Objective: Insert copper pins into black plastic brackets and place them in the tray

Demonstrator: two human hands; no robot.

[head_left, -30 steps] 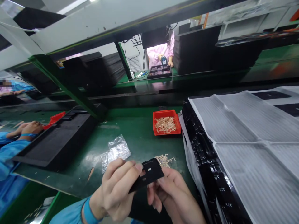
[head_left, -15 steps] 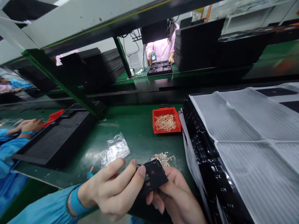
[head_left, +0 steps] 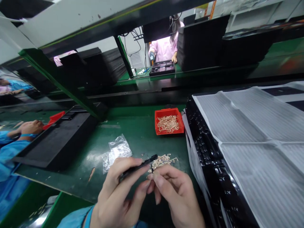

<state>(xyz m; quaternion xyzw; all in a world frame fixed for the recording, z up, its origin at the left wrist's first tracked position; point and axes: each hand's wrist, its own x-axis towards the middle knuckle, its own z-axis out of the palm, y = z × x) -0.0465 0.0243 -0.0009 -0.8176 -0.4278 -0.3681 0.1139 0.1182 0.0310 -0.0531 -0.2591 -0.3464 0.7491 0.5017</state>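
Observation:
My left hand (head_left: 123, 193) grips a thin black rectangular part (head_left: 140, 165), seen nearly edge-on between its fingers. Close beside it, my right hand (head_left: 175, 193) is closed, thumb and finger pinched together at the left fingertips. Something small and dark shows at that pinch, too small and covered to name. Just beyond the fingers lies a loose pile of small beige strip-like pieces (head_left: 163, 160) on the green bench (head_left: 142, 139). A crumpled clear plastic bag (head_left: 117, 148) lies left of the pile.
Further back stands a red bin (head_left: 169, 131) of similar beige pieces. On the right is a tall black stack under white sheeting (head_left: 249, 120). A black tray (head_left: 57, 136) and a co-worker's hands (head_left: 30, 127) are at left. A green post (head_left: 59, 82) slants down behind the tray.
The black part has turned from face-up to nearly edge-on and now sits in my left hand only. My right hand has let go of it and pinches beside the left fingertips.

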